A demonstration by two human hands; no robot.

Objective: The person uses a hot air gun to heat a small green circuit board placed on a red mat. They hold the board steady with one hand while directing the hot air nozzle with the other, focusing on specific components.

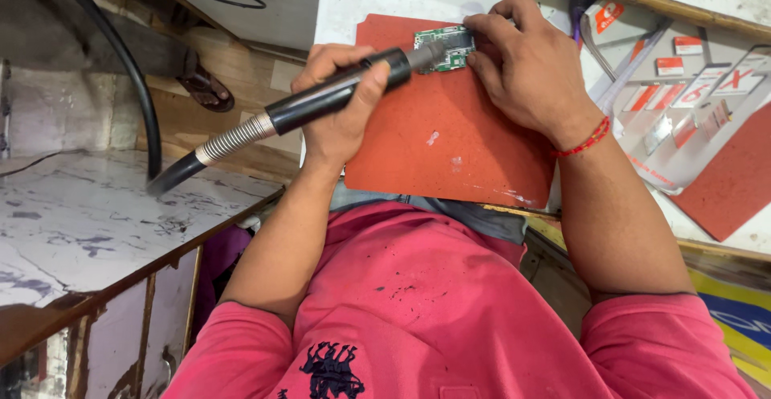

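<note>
My left hand (341,106) grips a black handpiece tool (301,111) that has a metal spring collar and a black hose trailing to the left. Its metal nozzle points at a small green circuit board (450,47). The board lies at the far edge of a red work mat (450,150). My right hand (526,69), with a red thread bracelet on the wrist, presses its fingertips on the right side and top of the board and holds it flat on the mat. My pink shirt fills the bottom of the view.
A white marbled counter (80,222) with a wooden edge lies to the left, and a thick black hose (128,61) runs above it. On the right stands a clear plastic rack (691,102) with several small red-and-white packets, beside a second red mat (731,182).
</note>
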